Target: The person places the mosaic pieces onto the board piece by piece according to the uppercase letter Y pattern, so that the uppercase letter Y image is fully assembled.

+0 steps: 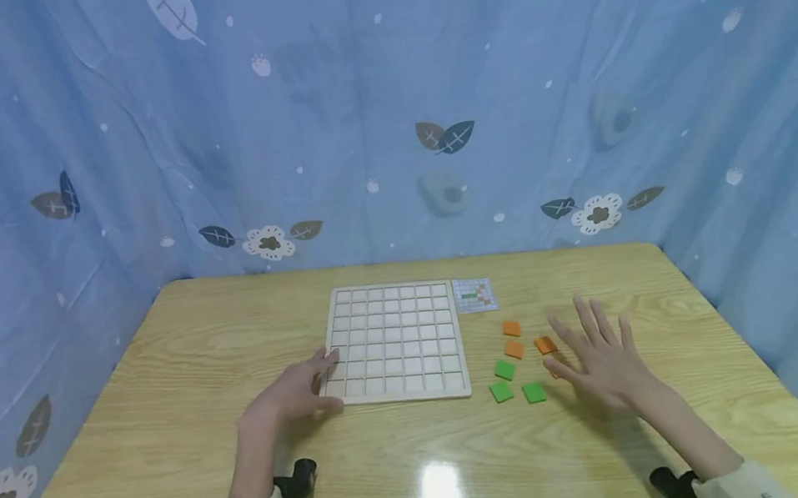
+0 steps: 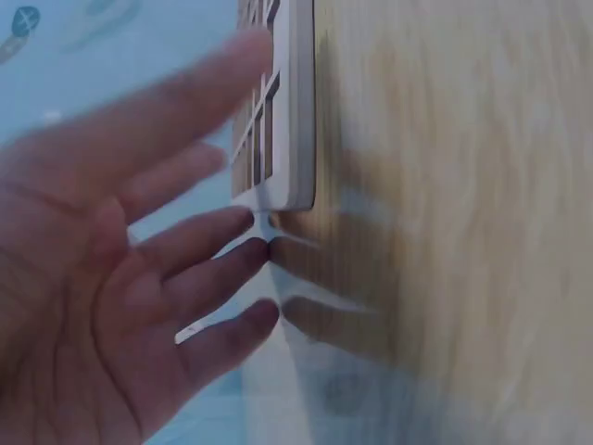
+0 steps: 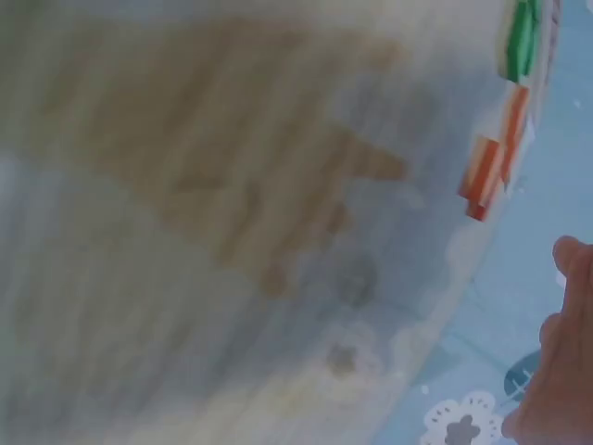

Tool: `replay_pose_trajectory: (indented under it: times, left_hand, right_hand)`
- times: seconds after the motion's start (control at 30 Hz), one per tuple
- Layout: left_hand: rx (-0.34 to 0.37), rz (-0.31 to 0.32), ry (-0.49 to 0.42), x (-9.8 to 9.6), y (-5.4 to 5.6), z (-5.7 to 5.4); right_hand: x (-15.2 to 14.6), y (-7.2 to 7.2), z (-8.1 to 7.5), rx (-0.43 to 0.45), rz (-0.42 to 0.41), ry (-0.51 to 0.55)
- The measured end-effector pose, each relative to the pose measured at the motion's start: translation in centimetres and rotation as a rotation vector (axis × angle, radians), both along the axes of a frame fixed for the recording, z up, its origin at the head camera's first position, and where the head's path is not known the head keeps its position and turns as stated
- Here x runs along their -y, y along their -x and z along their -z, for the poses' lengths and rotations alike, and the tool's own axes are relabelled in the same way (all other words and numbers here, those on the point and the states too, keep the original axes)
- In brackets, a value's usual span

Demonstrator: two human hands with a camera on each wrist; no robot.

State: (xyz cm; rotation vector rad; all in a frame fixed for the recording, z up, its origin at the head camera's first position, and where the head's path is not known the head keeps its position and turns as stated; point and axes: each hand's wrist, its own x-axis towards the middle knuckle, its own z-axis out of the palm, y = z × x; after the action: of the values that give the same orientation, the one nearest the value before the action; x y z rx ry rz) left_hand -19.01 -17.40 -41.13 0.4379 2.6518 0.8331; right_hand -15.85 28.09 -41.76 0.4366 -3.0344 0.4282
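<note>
A pale square board (image 1: 396, 340) with a grid of shallow cells lies flat on the table. My left hand (image 1: 289, 394) is at its near left corner, thumb and fingers apart and loosely extended; in the left wrist view the fingertips (image 2: 255, 320) are beside the board's edge, gripping nothing. To the right of the board are several orange tiles (image 1: 511, 328) and three green tiles (image 1: 535, 393). Over the rightmost orange tiles my right hand (image 1: 603, 361) is spread, fingers straight, partly hiding one tile. In the right wrist view only part of that hand (image 3: 561, 362) shows.
A small printed card (image 1: 476, 294) with a coloured grid pattern lies by the board's far right corner. The wooden table (image 1: 168, 448) ends at a blue patterned curtain (image 1: 364, 102) behind and on both sides. Black wrist devices (image 1: 297, 479) are on both arms.
</note>
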Motion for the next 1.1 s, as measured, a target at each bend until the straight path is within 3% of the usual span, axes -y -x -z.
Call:
replay_pose_trajectory:
  times: [0.13, 0.23, 0.37, 0.6, 0.8, 0.93, 1.1]
  left_hand:
    - [-0.041, -0.011, -0.029, -0.1, 0.0, 0.4]
    - [-0.069, -0.035, -0.053, -0.1, 0.1, 0.5]
    - [-0.094, -0.047, -0.071, 0.0, 0.3, 0.5]
    - [-0.146, -0.051, -0.047, 0.4, 0.7, 0.9]
    - [-0.146, -0.068, -0.071, 0.7, 0.9, 1.4]
    - [-0.117, -0.091, -0.092, 0.6, 0.7, 1.5]
    - [-0.103, -0.101, -0.110, 0.9, 0.8, 1.7]
  right_hand:
    - [0.1, -0.9, 0.1, 0.038, -0.063, 0.033]
    - [0.4, -1.6, 0.6, 0.010, -0.157, 0.043]
    - [0.9, -2.4, 1.6, -0.113, -0.262, 0.037]
    - [1.5, -2.9, 3.0, -0.258, -0.284, 0.182]
    - [1.6, -2.6, 3.6, -0.182, -0.248, 0.344]
    - [1.3, -2.5, 3.6, -0.147, -0.193, 0.350]
    - [0.8, -2.2, 3.8, -0.094, -0.282, 0.440]
